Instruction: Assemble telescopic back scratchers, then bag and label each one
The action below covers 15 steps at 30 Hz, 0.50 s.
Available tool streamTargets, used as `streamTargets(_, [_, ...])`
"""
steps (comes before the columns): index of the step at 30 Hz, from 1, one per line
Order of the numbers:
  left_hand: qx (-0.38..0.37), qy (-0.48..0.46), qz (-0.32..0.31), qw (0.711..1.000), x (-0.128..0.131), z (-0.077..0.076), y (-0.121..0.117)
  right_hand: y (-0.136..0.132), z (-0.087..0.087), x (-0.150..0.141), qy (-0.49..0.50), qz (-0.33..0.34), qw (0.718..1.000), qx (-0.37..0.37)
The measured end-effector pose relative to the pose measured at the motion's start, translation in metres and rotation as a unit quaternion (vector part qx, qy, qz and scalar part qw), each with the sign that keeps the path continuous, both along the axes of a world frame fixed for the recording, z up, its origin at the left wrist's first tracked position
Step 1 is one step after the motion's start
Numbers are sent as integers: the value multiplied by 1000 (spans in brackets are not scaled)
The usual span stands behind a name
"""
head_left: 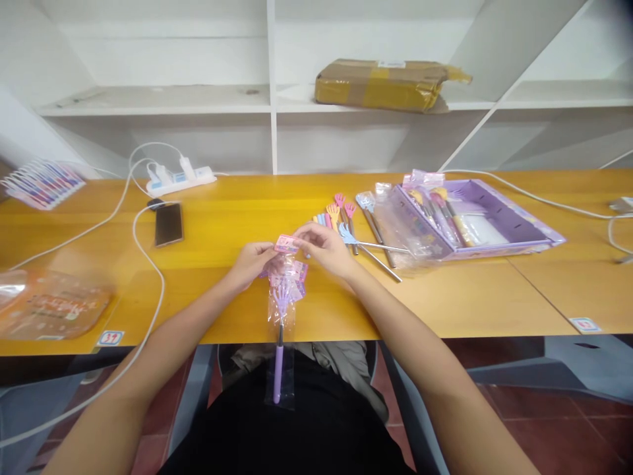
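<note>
Between my hands hangs a purple back scratcher in a clear plastic sleeve, its hand-shaped end up and its handle over the table's front edge. My left hand pinches the left side of the pink card at the top of the sleeve. My right hand has its fingers closed at the card's right side. Just behind the sleeve, several pink and purple cards lie on the table. Loose back scratchers in blue, yellow and pink lie beyond my right hand.
A purple box holding bagged back scratchers stands right, with clear sleeves by it. A phone, power strip and white cables lie left, near an orange bag. A taped carton sits on the shelf.
</note>
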<state>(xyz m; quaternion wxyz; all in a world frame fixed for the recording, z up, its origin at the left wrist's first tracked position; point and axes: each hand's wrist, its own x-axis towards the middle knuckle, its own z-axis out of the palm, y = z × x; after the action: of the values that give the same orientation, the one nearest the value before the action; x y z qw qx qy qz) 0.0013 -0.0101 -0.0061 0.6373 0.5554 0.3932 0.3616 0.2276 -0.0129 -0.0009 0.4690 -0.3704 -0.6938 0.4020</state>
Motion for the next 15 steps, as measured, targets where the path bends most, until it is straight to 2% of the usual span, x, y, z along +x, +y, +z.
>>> streamTargets(3, [-33,-25,4,999,1,0,0,-1,-2,-1,-2,-5,1000,-16])
streamTargets(9, [-92,-68,13,993,0,1,2,-2,-5,-2,-38,-26,999,5])
streamTargets(15, [-131,-78,15,988,-3,-2,5,-5,-5,-4,-20,-36,998,39])
